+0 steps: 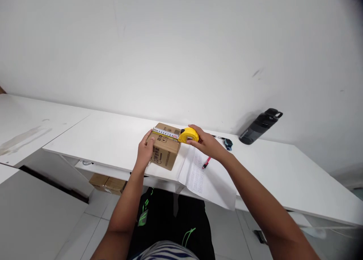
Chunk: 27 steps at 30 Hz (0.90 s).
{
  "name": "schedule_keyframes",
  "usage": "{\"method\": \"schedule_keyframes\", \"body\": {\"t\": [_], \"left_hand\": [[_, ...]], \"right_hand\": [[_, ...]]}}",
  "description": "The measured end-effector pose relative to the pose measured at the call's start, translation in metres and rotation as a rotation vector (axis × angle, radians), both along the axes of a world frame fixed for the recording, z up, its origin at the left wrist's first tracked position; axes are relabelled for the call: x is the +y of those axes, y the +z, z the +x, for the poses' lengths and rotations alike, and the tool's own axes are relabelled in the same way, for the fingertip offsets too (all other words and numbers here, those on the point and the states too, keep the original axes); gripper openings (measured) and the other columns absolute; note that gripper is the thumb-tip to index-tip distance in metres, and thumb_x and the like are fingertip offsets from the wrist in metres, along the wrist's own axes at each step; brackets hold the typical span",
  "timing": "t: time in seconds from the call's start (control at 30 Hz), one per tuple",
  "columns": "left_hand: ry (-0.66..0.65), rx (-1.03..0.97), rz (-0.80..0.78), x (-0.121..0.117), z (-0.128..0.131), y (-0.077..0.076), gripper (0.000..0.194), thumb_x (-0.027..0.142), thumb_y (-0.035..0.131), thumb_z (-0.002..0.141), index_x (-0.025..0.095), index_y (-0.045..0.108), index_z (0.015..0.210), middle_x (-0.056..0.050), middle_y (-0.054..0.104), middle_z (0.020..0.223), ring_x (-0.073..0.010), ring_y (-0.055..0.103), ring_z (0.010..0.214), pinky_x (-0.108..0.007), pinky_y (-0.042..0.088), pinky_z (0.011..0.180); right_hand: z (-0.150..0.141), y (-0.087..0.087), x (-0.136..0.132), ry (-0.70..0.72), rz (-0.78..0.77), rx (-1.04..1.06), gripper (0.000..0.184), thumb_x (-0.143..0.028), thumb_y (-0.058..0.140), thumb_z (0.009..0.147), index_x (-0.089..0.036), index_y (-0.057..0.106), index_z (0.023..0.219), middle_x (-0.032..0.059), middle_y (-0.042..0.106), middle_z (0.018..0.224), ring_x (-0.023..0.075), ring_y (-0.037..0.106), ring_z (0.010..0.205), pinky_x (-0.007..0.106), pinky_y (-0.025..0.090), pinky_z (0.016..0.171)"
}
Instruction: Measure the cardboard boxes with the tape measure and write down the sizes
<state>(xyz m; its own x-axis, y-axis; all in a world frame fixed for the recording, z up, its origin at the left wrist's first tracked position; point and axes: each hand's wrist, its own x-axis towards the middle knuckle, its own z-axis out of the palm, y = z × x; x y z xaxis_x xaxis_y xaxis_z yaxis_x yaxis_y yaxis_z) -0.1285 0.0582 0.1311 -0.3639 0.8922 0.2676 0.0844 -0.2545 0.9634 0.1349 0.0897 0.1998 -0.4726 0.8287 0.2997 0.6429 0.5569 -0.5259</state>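
A small brown cardboard box with dark printing rests on the white desk. Across its top lies the pulled-out blade of a yellow tape measure, its numbers facing up. My right hand grips the tape measure's case at the box's right edge. At the left side of the box, my left hand has its thumb on the top and its fingers near the blade's end, partly hidden. Beside the box an open notebook with handwriting hangs over the desk's front edge, and a red pen lies on it.
A dark water bottle stands near the wall at the right. A dark blue item, perhaps a wristwatch, lies behind my right wrist. Brown boxes sit beneath the white desk. Another white surface adjoins at left.
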Motion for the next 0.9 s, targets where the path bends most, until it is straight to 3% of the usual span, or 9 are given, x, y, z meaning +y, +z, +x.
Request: {"method": "schedule_keyframes", "body": {"t": [0.13,0.27,0.43,0.6,0.67,0.77,0.83,0.9], "left_hand": [[-0.005,-0.017,0.005,0.002,0.0,-0.001,0.047,0.033,0.053,0.088,0.021,0.059,0.133,-0.006,0.059,0.138,-0.0249,0.054,0.127,-0.037,0.043,0.107],[-0.005,-0.013,-0.013,-0.001,0.001,0.002,0.047,0.034,0.053,0.088,0.021,0.058,0.134,-0.006,0.059,0.138,-0.0254,0.054,0.127,-0.037,0.043,0.107],[-0.023,0.001,-0.043,-0.003,0.0,0.006,0.049,0.035,0.051,0.089,0.022,0.055,0.137,-0.006,0.058,0.139,-0.0244,0.056,0.124,-0.037,0.044,0.106],[0.008,0.048,-0.069,-0.008,0.005,0.003,0.055,0.042,0.051,0.091,0.024,0.047,0.143,-0.007,0.05,0.147,-0.026,0.049,0.132,-0.036,0.041,0.108],[0.015,0.057,-0.088,-0.018,0.014,0.0,0.063,0.048,0.05,0.091,0.024,0.037,0.148,-0.009,0.042,0.153,-0.027,0.043,0.137,-0.038,0.039,0.11],[0.012,0.093,-0.164,-0.038,0.024,0.0,0.072,0.056,0.05,0.09,0.026,0.028,0.151,-0.009,0.022,0.162,-0.029,0.02,0.149,-0.044,0.027,0.117],[0.038,0.147,-0.17,-0.045,0.021,0.006,0.063,0.057,0.045,0.092,0.029,0.036,0.147,-0.006,0.017,0.163,-0.0278,0.005,0.152,-0.047,0.015,0.121],[0.102,0.209,-0.089,-0.039,0.008,0.017,0.047,0.052,0.041,0.095,0.03,0.049,0.136,-0.003,0.024,0.161,-0.0256,0.002,0.152,-0.048,0.007,0.122]], "right_hand": [[0.006,-0.002,-0.005,-0.013,-0.035,0.045,0.059,-0.049,0.055,0.088,-0.029,0.039,0.141,0.0042,0.067,0.098,0.0197,0.059,0.071,0.033,0.047,0.067],[-0.005,-0.002,0.0,-0.016,-0.027,0.054,0.06,-0.051,0.056,0.087,-0.029,0.041,0.14,0.0043,0.067,0.098,0.0205,0.06,0.072,0.034,0.046,0.067],[-0.055,0.003,0.014,0.023,0.021,0.024,0.061,-0.055,0.058,0.084,-0.03,0.042,0.138,0.0051,0.069,0.105,0.0242,0.064,0.083,0.034,0.046,0.071],[-0.115,0.017,0.026,0.06,0.068,-0.042,0.054,-0.053,0.053,0.087,-0.03,0.044,0.134,0.0044,0.071,0.098,0.0254,0.064,0.081,0.031,0.042,0.065],[-0.128,0.021,0.028,0.049,0.088,-0.053,0.05,-0.052,0.052,0.087,-0.029,0.045,0.132,0.0042,0.071,0.096,0.0254,0.064,0.08,0.03,0.04,0.064],[-0.13,0.024,0.029,-0.04,0.13,-0.009,0.049,-0.052,0.049,0.089,-0.025,0.045,0.13,0.0053,0.071,0.095,0.0252,0.063,0.077,0.03,0.039,0.062],[-0.124,0.021,0.029,-0.116,0.139,0.03,0.049,-0.053,0.047,0.09,-0.024,0.044,0.129,0.0065,0.071,0.096,0.0256,0.063,0.077,0.03,0.038,0.06],[-0.116,0.017,0.027,-0.149,0.118,0.053,0.048,-0.053,0.048,0.09,-0.024,0.045,0.127,0.0069,0.071,0.097,0.0266,0.064,0.078,0.03,0.039,0.06]]}}
